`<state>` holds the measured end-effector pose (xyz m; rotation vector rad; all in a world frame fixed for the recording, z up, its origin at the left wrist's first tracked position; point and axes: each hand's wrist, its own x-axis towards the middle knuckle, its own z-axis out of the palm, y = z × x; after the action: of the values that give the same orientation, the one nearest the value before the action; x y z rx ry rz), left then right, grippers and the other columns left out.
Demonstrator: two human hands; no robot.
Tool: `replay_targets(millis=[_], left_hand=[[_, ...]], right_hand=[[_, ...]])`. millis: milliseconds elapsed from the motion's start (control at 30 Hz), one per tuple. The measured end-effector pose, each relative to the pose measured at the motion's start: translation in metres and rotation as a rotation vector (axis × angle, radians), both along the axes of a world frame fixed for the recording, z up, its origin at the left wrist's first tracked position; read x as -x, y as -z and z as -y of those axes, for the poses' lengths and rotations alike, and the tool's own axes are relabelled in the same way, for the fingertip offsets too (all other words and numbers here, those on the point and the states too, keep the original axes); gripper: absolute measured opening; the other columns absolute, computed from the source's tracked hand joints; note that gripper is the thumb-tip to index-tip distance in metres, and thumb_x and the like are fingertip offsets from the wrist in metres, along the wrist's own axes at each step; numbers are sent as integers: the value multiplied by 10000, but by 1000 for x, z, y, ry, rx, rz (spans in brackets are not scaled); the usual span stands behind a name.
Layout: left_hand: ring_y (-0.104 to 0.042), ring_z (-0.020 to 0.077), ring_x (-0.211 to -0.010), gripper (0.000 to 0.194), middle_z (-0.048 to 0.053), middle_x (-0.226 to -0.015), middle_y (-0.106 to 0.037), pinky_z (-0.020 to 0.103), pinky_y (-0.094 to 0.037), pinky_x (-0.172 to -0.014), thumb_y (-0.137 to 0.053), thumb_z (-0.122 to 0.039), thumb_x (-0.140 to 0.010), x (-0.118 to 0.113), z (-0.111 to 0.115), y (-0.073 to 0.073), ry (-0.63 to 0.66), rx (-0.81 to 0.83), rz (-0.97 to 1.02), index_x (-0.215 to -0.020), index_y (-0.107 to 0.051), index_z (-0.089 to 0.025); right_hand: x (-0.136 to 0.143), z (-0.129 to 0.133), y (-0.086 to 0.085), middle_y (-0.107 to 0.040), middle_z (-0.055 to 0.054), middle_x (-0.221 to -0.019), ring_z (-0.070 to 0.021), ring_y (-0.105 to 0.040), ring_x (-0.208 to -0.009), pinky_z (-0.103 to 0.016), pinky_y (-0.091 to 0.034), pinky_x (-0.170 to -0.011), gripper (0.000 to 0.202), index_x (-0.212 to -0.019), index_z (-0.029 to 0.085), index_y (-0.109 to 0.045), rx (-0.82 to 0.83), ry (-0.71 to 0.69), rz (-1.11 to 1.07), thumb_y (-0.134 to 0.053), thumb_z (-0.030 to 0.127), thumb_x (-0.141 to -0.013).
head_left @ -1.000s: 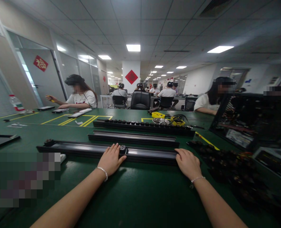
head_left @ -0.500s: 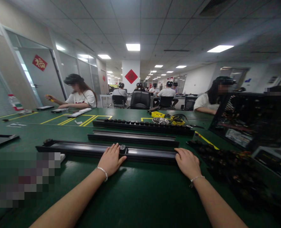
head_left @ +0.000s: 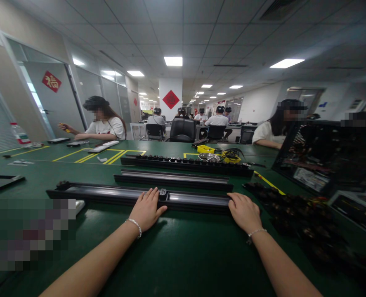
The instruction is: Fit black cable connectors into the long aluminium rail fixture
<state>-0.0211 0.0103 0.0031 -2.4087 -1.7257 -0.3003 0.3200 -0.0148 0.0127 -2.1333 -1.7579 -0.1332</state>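
Observation:
A long black rail (head_left: 198,199) with a shiny metal channel lies across the table in front of me. My left hand (head_left: 146,209) rests on its middle, fingers stretched over the channel and thumb spread along the near side. Touching those fingers is a small black block (head_left: 163,194) with a grey top, seated in the channel. At the rail's right end, my right hand (head_left: 244,210) has its fingers bent over the edge and grips it. Another small black block (head_left: 63,185) sits near the left end of this rail.
Behind lie a shorter black rail (head_left: 173,178) and one lined with several small black parts (head_left: 183,161). To the right are a heap of dark parts (head_left: 306,218) and an open black computer case (head_left: 325,156). Yellow trays (head_left: 205,149) stand farther back. Co-workers sit across the table.
My left hand has slid slightly right along the rail, and the small block beside its fingers has shifted right too. My right hand stays at the rail's end.

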Motion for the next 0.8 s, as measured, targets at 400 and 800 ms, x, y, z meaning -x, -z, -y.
replay_targets(millis=[400, 800], left_hand=[[-341, 271, -1313, 658, 146, -1431, -365, 447, -244, -1080, -309, -547, -877, -7, 6, -3, 60, 7, 11, -1359, -383, -105], [-367, 271, -1297, 651, 153, -1421, -379, 461, -263, -1071, -345, -529, -875, -8, 7, -2, 57, -17, -6, -1349, -385, -85]], right_hand=[[1, 1, -1, -553, -24, -1260, -204, -429, -1193, -429, -334, -965, 444, -1175, 266, -569, 6, 3, 15, -269, 317, -851], [0, 0, 0, -559, -20, -1256, -198, -432, -1193, -427, -328, -972, 444, -1171, 262, -570, -3, -7, 3, -268, 324, -851]])
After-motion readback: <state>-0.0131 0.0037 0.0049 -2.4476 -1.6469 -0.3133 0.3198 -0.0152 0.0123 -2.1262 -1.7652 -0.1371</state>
